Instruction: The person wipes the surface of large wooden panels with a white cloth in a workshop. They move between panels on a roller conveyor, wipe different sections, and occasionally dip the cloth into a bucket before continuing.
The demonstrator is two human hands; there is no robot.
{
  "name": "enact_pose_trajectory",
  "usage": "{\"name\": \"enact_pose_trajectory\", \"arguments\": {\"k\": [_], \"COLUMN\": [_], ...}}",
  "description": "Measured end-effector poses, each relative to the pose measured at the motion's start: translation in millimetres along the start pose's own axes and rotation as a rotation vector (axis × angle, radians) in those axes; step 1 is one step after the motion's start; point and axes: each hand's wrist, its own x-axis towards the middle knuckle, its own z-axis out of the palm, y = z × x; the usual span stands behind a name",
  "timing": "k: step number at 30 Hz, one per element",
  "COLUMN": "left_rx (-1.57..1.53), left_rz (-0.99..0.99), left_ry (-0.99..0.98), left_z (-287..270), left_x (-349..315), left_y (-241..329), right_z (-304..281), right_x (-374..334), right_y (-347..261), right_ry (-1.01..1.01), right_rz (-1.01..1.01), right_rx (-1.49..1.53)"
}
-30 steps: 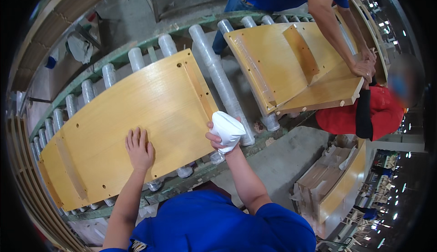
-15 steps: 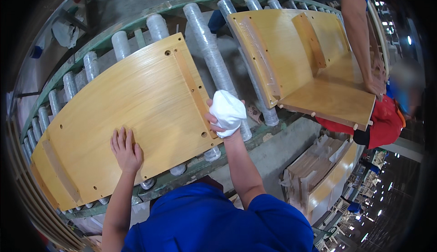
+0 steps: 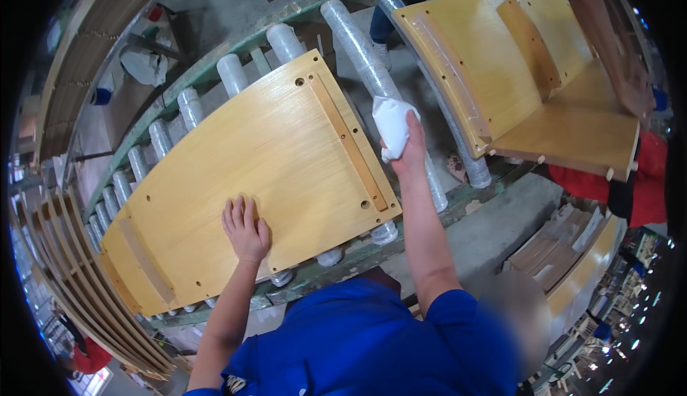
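Note:
A curved yellow wooden panel lies flat on the roller conveyor, with holes along its edges and a wooden strip fixed near its right end. My left hand rests flat on the panel's lower middle, fingers stretched out. Just beyond the panel's right edge, my right hand is closed round a bunched white cloth, held over a plastic-wrapped roller.
On the right, another person's hand is at a second yellow panel joined to a board with dowels. Curved wooden pieces stand stacked at left. Packed boards lie at lower right. The conveyor has a green frame.
My right hand has moved with the cloth from the panel's right edge outward, up and to the right. My left hand stays flat on the panel. The whole view has shifted.

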Motion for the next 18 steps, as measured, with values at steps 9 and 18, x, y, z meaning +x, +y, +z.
{"name": "enact_pose_trajectory", "arguments": {"k": [9,18], "left_rx": [0.034,0.041], "left_rz": [0.032,0.016], "left_ry": [-0.002,-0.028], "left_z": [-1,0], "left_x": [-1,-1], "left_y": [4,6], "right_z": [45,75], "right_x": [39,46], "right_y": [25,21], "right_ry": [0.041,0.041], "right_rz": [-0.204,-0.593], "right_rx": [-0.214,-0.78]}}
